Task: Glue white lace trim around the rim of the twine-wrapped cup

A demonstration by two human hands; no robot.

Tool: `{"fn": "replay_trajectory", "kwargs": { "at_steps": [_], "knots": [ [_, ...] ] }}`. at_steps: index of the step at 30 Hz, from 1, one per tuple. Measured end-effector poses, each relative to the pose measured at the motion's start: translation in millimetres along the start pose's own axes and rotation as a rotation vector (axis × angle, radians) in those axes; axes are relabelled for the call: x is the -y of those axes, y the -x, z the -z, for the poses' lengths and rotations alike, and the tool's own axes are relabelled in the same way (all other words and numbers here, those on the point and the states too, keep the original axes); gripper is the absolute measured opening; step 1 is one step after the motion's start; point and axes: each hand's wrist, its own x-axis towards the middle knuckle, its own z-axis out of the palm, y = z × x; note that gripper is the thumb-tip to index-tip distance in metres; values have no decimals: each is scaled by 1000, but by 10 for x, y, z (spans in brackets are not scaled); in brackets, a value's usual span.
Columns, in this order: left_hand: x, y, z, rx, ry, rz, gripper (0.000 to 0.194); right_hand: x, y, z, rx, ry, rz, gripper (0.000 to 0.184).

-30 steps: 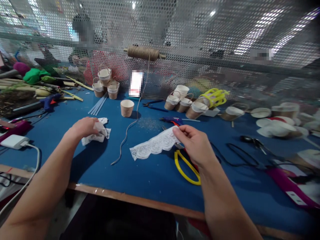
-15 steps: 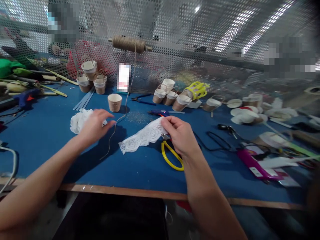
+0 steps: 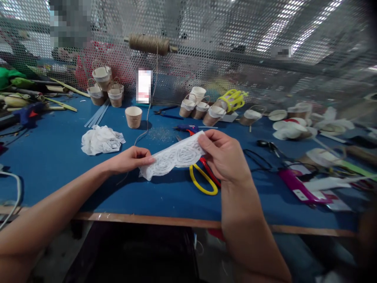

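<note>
A strip of white lace (image 3: 176, 153) with a scalloped lower edge is stretched between my two hands above the blue table. My left hand (image 3: 134, 159) pinches its left part between thumb and fingers. At the upper right end, my right hand (image 3: 225, 153) grips it with the thumb on top. Scissors (image 3: 203, 181) with one yellow and one red handle lie below my right hand, their blades mostly hidden by the lace. Beyond my left hand rests a crumpled heap of white lace (image 3: 101, 140). A small brown paper cup (image 3: 133, 117) stands upright farther back.
A twine spool (image 3: 149, 44) hangs on the mesh screen, its loose strand trailing onto the table. Small lace-trimmed cups (image 3: 187, 108) with twine handles line the back. A blue glue gun (image 3: 188, 128), pliers (image 3: 169, 114) and a purple power strip (image 3: 300, 186) lie around.
My left hand has left the crumpled lace heap, moved right and taken hold of the strip's left part. My right hand has kept its end and shifted slightly right.
</note>
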Motion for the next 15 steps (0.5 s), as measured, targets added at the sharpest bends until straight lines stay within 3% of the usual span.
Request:
{"fn": "replay_trajectory", "kwargs": {
  "at_steps": [6,15],
  "knots": [
    [-71,124,126,4,-15,58,25,38,-25,17,-21,146,66,26],
    [-5,170,312,-232,95,101,21,-128,-139,167,-33,318,-24,25]
  ]
}}
